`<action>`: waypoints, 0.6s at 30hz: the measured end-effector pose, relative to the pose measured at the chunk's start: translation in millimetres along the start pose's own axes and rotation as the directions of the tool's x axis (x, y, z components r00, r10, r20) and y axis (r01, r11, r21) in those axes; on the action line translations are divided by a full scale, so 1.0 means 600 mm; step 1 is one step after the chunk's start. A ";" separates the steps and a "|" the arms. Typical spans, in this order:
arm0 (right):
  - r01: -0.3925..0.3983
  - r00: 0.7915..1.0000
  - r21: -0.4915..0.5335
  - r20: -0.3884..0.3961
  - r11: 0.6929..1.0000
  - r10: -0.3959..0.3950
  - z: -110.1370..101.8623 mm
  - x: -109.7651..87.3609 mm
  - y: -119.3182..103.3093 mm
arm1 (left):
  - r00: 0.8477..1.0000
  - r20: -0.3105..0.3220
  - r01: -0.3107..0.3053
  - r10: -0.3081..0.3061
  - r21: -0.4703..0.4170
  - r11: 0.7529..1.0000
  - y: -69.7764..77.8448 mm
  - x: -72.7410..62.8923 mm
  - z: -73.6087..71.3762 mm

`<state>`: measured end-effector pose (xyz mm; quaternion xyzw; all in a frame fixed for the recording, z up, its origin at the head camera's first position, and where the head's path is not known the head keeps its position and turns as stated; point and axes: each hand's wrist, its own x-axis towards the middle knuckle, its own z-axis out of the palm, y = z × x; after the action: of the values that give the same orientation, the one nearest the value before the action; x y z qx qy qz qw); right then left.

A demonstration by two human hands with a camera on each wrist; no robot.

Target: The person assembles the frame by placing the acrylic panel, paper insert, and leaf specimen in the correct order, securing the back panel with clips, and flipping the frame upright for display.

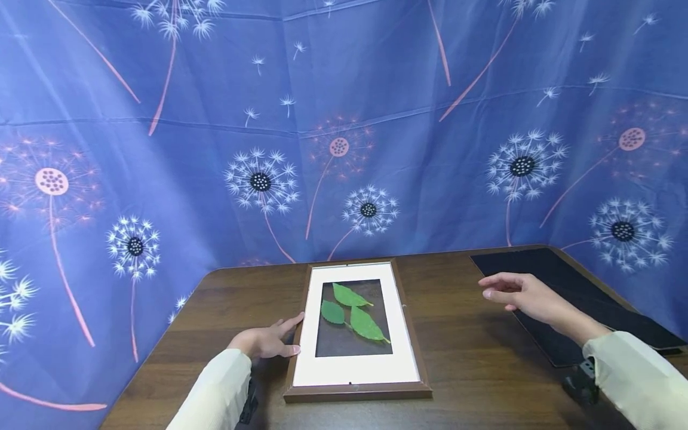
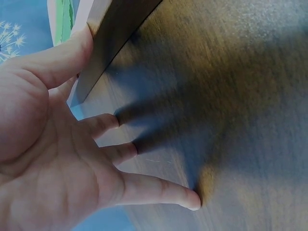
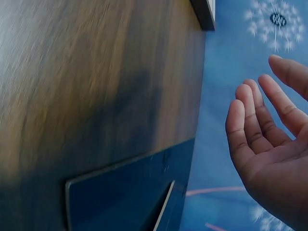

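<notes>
A brown wooden picture frame (image 1: 357,392) with a white mat lies face up on the table. Three green leaves (image 1: 367,324) show in its dark middle window. My left hand (image 1: 266,342) is at the frame's left side, fingers spread and mostly straight. In the left wrist view, the thumb touches the frame's side (image 2: 111,45), and the other fingertips reach down toward the tabletop. My right hand (image 1: 532,295) hovers off to the right with loosely bent fingers and nothing in it. Below and beyond it lies a flat black panel (image 1: 583,292).
The brown wooden table (image 1: 446,334) ends at the back against a blue dandelion-print cloth (image 1: 419,149). In the right wrist view, a thin light-edged piece (image 3: 165,204) stands out on the dark panel (image 3: 110,197). Dark wrist devices sit at both sleeves.
</notes>
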<state>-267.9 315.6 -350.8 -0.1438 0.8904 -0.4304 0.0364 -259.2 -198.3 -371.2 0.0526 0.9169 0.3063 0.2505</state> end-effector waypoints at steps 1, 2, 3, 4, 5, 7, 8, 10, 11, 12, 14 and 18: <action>-0.003 1.000 -0.004 -0.008 1.000 0.003 -0.003 -0.002 0.004 | 1.000 -0.001 0.004 -0.004 0.000 1.000 0.004 -0.005 -0.001; -0.005 1.000 -0.009 -0.014 1.000 0.005 -0.005 -0.004 0.007 | 1.000 -0.001 0.005 -0.005 0.003 1.000 0.006 -0.010 -0.003; -0.007 1.000 -0.012 -0.018 1.000 0.007 -0.007 -0.005 0.011 | 1.000 0.000 0.002 -0.002 0.004 1.000 0.005 -0.012 -0.004; -0.008 1.000 -0.013 -0.023 1.000 0.007 -0.010 -0.006 0.015 | 1.000 0.001 0.003 -0.003 0.003 1.000 0.003 -0.014 -0.006; -0.014 0.999 -0.016 -0.030 1.000 0.014 -0.012 -0.007 0.019 | 1.000 0.003 0.005 -0.005 0.004 1.000 0.001 -0.014 -0.008; -0.022 0.999 -0.017 -0.039 1.000 0.021 -0.017 -0.010 0.028 | 1.000 0.011 0.009 -0.009 0.012 1.000 -0.004 -0.016 -0.011; -0.028 0.999 -0.018 -0.045 0.999 0.027 -0.020 -0.011 0.033 | 1.000 0.011 0.010 -0.010 0.012 1.000 -0.006 -0.016 -0.013; -0.035 0.998 -0.029 -0.057 0.999 0.033 -0.028 -0.015 0.042 | 1.000 0.013 0.010 -0.011 0.011 1.000 -0.011 -0.016 -0.015; -0.044 0.997 -0.034 -0.062 0.998 0.042 -0.032 -0.017 0.047 | 1.000 0.014 0.007 -0.007 0.013 1.000 -0.014 -0.014 -0.015; -0.051 0.997 -0.036 -0.061 0.998 0.049 -0.037 -0.019 0.052 | 1.000 0.019 0.006 -0.006 0.012 1.000 -0.017 -0.013 -0.015; -0.066 0.996 -0.041 -0.063 0.997 0.064 -0.047 -0.023 0.061 | 1.000 0.013 -0.003 0.003 0.010 1.000 -0.024 -0.009 -0.015; -0.107 0.992 -0.047 -0.067 0.993 0.104 -0.070 -0.032 0.078 | 1.000 0.012 -0.016 0.016 0.022 1.000 -0.035 -0.002 -0.014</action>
<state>-268.0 380.2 -361.9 -0.0834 0.9079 -0.4098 0.0268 -261.3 -220.4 -377.3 0.0644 0.9183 0.2978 0.2529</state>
